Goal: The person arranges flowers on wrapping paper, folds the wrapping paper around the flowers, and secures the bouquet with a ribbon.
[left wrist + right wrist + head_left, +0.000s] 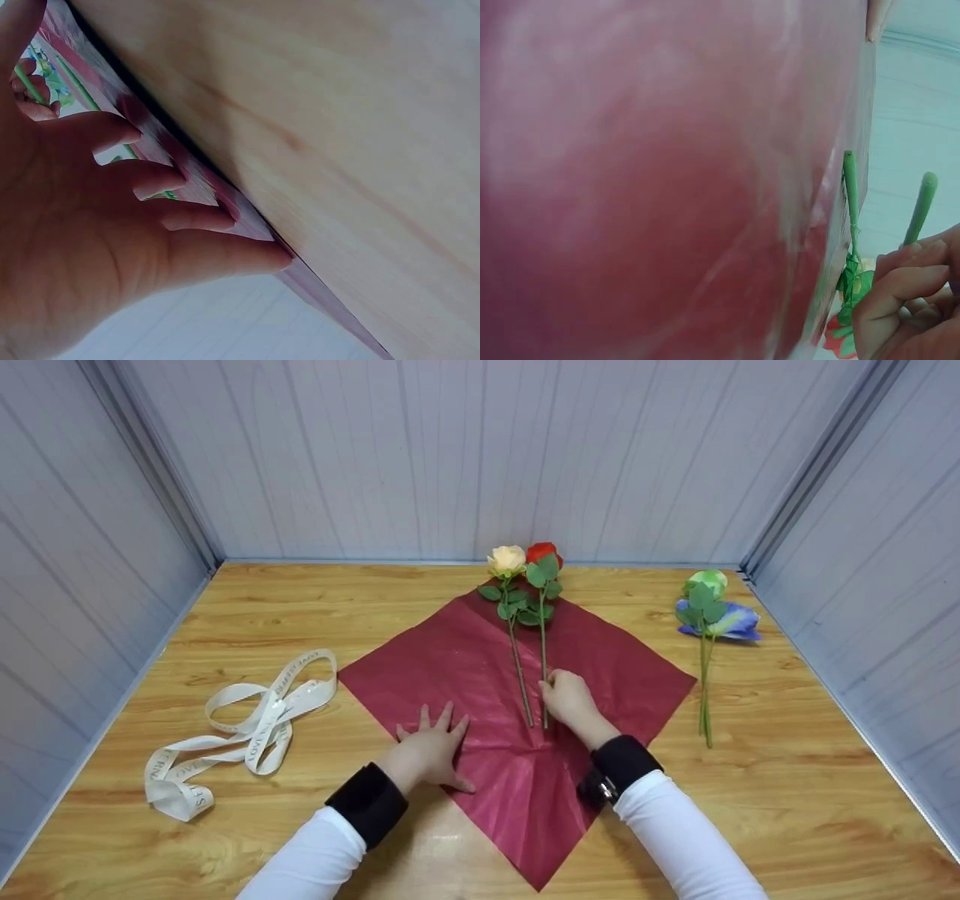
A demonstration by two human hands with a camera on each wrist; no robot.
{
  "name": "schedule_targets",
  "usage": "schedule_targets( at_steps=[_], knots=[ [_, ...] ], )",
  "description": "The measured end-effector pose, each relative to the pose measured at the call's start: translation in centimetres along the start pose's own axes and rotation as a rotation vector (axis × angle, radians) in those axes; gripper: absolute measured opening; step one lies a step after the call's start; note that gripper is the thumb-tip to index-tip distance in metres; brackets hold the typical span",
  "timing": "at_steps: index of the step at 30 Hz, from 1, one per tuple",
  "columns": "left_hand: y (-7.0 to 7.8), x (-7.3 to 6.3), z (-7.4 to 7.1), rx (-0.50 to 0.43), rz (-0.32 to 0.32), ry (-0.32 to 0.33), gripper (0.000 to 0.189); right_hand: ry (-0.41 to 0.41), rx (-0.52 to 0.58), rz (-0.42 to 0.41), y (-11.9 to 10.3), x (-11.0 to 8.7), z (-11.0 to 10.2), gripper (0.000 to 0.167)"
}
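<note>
A dark red sheet of wrapping paper [442, 660] lies on the table like a diamond. Two artificial roses lie over it with their heads at the far corner: a cream rose [507, 561] and a red rose [541, 553], green stems toward me. My right hand [568, 699] pinches the red rose's stem low down; in the right wrist view the held stem's end [922, 204] sticks out past the curled fingers. The cream rose's stem [523, 682] lies just left of it. With fingers spread, my left hand [429, 750] rests on the paper's near-left edge.
On the left lies a loosely looped white ribbon [270, 720] with printed letters. At the right lie a green flower [709, 581] and a blue flower [739, 622], their stems crossing. Pale panel walls [480, 457] enclose the wooden table [787, 780] at the back and sides.
</note>
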State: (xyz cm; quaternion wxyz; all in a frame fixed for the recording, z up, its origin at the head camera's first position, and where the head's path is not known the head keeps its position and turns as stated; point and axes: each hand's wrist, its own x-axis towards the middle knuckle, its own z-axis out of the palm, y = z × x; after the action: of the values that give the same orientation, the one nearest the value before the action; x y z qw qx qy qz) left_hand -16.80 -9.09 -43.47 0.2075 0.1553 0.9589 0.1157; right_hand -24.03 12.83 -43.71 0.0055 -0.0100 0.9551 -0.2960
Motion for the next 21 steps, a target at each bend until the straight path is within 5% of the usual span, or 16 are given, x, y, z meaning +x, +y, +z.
schedule_targets(
  at_steps=[11, 21],
  knots=[
    [0.06, -0.23, -0.12, -0.007, 0.001, 0.007, 0.104, -0.152, -0.066, 0.031, 0.89, 0.38, 0.22, 0.031],
    [0.06, -0.15, -0.10, -0.015, -0.002, -0.013, 0.105, -0.195, -0.195, -0.048, 0.83, 0.29, 0.43, 0.024]
  ],
)
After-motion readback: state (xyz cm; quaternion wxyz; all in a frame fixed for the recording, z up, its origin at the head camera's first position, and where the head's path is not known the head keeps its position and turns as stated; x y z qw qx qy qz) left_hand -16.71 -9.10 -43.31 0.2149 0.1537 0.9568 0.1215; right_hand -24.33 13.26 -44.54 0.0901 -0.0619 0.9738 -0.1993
